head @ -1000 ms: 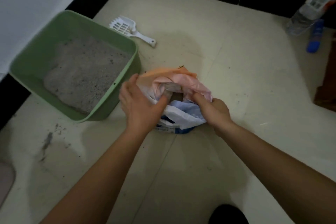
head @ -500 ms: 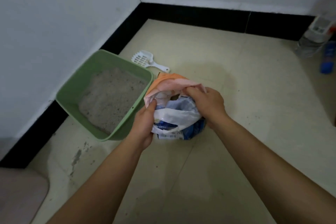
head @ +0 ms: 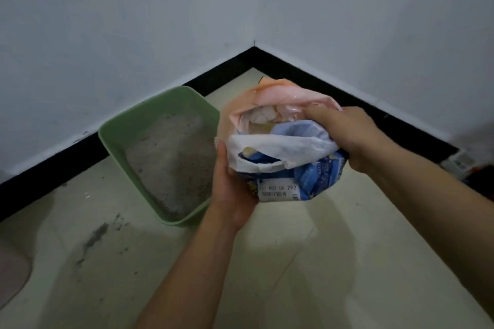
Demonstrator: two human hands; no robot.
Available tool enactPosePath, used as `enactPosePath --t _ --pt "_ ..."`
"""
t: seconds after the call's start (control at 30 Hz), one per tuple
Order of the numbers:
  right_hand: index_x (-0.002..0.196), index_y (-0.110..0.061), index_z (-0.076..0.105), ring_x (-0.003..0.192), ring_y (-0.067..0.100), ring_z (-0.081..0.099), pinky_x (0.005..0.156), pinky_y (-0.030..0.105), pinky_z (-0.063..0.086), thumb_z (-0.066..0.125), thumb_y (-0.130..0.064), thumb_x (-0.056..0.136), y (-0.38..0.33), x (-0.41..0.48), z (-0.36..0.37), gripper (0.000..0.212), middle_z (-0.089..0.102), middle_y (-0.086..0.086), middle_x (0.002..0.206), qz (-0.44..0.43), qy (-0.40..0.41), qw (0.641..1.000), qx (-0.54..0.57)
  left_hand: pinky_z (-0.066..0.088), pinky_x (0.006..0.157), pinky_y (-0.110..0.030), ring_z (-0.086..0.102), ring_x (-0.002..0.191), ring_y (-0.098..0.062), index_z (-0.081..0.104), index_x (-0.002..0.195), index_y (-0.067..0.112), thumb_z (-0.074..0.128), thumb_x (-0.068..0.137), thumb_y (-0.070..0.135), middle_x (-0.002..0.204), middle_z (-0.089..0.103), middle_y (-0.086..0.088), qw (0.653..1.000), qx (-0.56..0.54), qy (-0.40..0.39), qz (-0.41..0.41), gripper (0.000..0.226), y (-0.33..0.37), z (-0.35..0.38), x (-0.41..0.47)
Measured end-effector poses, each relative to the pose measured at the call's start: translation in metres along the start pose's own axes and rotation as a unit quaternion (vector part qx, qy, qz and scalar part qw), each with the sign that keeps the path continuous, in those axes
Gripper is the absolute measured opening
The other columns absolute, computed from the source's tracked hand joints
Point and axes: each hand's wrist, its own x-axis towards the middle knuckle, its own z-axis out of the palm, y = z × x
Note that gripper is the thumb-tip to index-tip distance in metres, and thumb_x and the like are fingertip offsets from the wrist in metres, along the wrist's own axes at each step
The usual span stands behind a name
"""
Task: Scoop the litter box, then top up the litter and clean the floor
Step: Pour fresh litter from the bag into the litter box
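A crumpled litter bag (head: pixel 280 147), pink, white and blue with a barcode label, is held up off the floor between both hands. My left hand (head: pixel 232 184) cups its lower left side from below. My right hand (head: pixel 344 133) grips the folded top edge on the right. The bag's mouth faces up and is partly open. The green litter box (head: pixel 117 128) stands on the floor to the left, in the room's corner, with grey litter (head: pixel 171 163) inside. The scoop is hidden behind the bag.
Spilled grey litter (head: pixel 96 235) is scattered on the cream floor in front of the box. White walls with a black skirting board (head: pixel 320 75) meet in a corner behind. Some items (head: pixel 462 163) lie at the right edge. A pinkish mat (head: pixel 10 275) shows at the left edge.
Both hands have lifted the bag off the floor and raised it beside the box. My view has tilted up towards the corner. The scoop has gone out of sight.
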Motion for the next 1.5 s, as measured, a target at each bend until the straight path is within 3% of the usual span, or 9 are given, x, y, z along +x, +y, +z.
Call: enactPosePath --t 0.13,0.3,0.43,0.6,0.73,1.03,1.2,1.33,1.5 --pt "0.083 -0.008 0.072 0.054 0.019 0.067 0.045 0.021 0.049 0.073 -0.030 0.077 -0.043 -0.008 0.018 0.023 0.073 0.008 0.071 0.000 -0.004 0.999 -0.035 0.040 0.102 -0.063 0.061 0.116 -0.034 0.065 0.125 0.024 0.026 0.097 0.065 0.129 0.063 -0.009 0.999 -0.033 -0.022 -0.034 0.063 -0.004 -0.007 0.010" --pt "0.096 -0.003 0.070 0.070 0.027 0.071 0.056 0.030 0.057 0.075 -0.030 0.080 -0.073 -0.009 0.058 0.033 0.073 0.015 0.085 0.012 0.005 0.994 -0.111 0.046 0.094 -0.052 0.060 0.114 -0.036 0.068 0.121 0.027 0.026 0.090 0.075 0.124 0.066 -0.008 0.990 -0.122 0.001 -0.074 0.071 0.004 -0.018 0.017" --pt "0.093 -0.005 0.071 0.068 0.026 0.072 0.055 0.028 0.055 0.076 -0.034 0.078 -0.093 -0.004 0.084 0.033 0.074 0.014 0.082 0.003 -0.001 0.990 -0.138 0.048 0.093 -0.050 0.062 0.112 -0.034 0.066 0.118 0.028 0.024 0.096 0.066 0.119 0.069 -0.005 0.989 -0.137 0.036 -0.044 0.061 0.005 -0.028 0.025" --pt "0.096 -0.010 0.070 0.077 0.028 0.073 0.068 0.040 0.060 0.074 -0.045 0.079 -0.101 0.005 0.105 0.039 0.074 0.011 0.086 -0.059 -0.015 0.980 -0.188 0.056 0.069 -0.034 0.070 0.089 -0.027 0.070 0.105 0.025 0.030 0.102 0.049 0.104 0.074 -0.006 0.985 -0.160 0.062 0.010 0.047 0.027 -0.038 0.039" --pt "0.099 -0.010 0.068 0.080 0.032 0.073 0.076 0.050 0.060 0.078 -0.047 0.074 -0.091 0.013 0.122 0.046 0.074 0.013 0.090 -0.067 -0.012 0.988 -0.141 0.054 0.072 -0.035 0.069 0.087 -0.026 0.068 0.106 0.023 0.034 0.101 0.046 0.102 0.074 -0.006 0.986 -0.160 0.054 0.009 0.041 0.036 -0.055 0.040" --pt "0.102 -0.004 0.067 0.081 0.033 0.073 0.074 0.046 0.061 0.083 -0.039 0.070 -0.068 0.019 0.154 0.050 0.074 0.014 0.088 -0.033 -0.073 0.992 -0.095 0.055 0.087 -0.043 0.067 0.101 -0.029 0.066 0.120 0.019 0.088 0.054 0.047 0.120 0.068 -0.011 0.983 -0.174 0.010 -0.065 0.074 0.028 -0.075 0.020" --pt "0.108 0.006 0.061 0.087 0.042 0.070 0.076 0.049 0.059 0.086 -0.036 0.060 -0.063 0.019 0.151 0.068 0.071 0.023 0.096 0.015 -0.094 0.994 0.046 0.040 0.106 -0.055 0.059 0.118 -0.035 0.061 0.130 0.017 0.057 0.091 0.040 0.127 0.064 -0.013 0.979 -0.186 -0.011 -0.078 0.045 0.046 -0.071 0.018" --pt "0.090 -0.009 0.058 0.061 0.020 0.066 0.060 0.031 0.054 0.079 -0.022 0.078 -0.064 0.021 0.153 0.027 0.066 0.007 0.074 -0.007 -0.053 0.997 0.061 0.044 0.101 -0.054 0.058 0.119 -0.037 0.064 0.127 0.022 0.041 0.089 0.064 0.127 0.064 -0.012 0.964 -0.256 -0.016 -0.070 0.061 0.053 -0.065 0.016" --pt "0.103 -0.008 0.060 0.073 0.026 0.072 0.066 0.036 0.057 0.079 -0.026 0.078 -0.068 0.031 0.152 0.036 0.071 0.013 0.091 -0.014 -0.053 0.997 0.047 0.029 0.102 -0.072 0.051 0.123 -0.043 0.065 0.125 0.028 0.044 0.074 0.082 0.129 0.062 -0.013 0.967 -0.234 -0.054 -0.085 0.077 0.059 -0.071 0.021"
